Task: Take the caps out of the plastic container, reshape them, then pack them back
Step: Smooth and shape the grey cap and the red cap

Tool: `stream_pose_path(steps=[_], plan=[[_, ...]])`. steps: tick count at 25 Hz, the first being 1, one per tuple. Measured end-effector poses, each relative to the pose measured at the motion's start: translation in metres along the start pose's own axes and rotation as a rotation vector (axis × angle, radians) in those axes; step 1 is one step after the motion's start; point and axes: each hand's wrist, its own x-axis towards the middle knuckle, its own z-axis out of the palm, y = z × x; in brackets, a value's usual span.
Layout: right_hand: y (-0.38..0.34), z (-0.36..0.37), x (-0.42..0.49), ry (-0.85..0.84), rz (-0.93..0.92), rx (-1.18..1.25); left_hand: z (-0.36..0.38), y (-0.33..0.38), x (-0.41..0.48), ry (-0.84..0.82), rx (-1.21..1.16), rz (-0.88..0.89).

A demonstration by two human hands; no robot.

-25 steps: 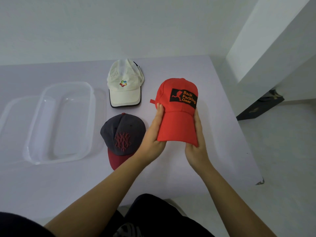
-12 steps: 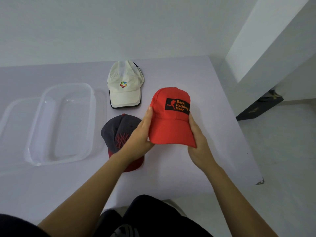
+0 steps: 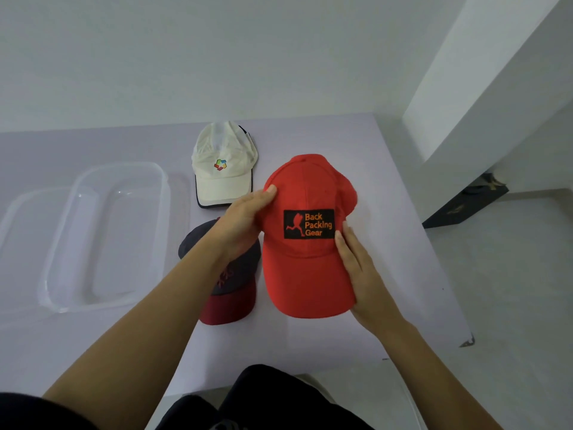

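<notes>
Gripping the red cap (image 3: 305,268) from either side, the right hand (image 3: 362,274) curls round its brim edge and the left hand (image 3: 243,220) clasps its crown, thumb on top, over the bench (image 3: 310,352). A grey-and-maroon cap (image 3: 228,308) lies partly under the left wrist. Farther left sits the clear plastic container (image 3: 166,197) — beyond, a white cap (image 3: 221,178).

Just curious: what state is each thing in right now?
red cap: held in both hands, logo up.
white cap: lying on table, untouched.
grey cap: lying on table, partly hidden.
plastic container: open, empty.
left hand: grips red cap's crown.
right hand: holds red cap's brim.
</notes>
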Motion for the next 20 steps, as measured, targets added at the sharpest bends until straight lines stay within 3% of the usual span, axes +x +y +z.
stream_pose_path(steps=[4,8,13,16,20], plan=[[0.011,-0.006,-0.001,-0.065,0.035,-0.024,-0.006,0.007,-0.005,-0.025,-0.186,0.079],[-0.005,-0.031,0.025,0.125,0.316,0.375,0.008,0.013,-0.011,-0.004,-0.129,0.102],[-0.026,-0.047,0.063,-0.104,0.401,0.829,0.032,0.009,-0.014,-0.035,-0.125,0.121],[-0.016,-0.048,0.067,-0.045,0.378,1.054,0.024,0.008,-0.017,-0.031,0.042,0.096],[-0.011,-0.039,0.068,0.084,0.37,0.979,0.018,0.014,-0.022,-0.147,0.256,-0.089]])
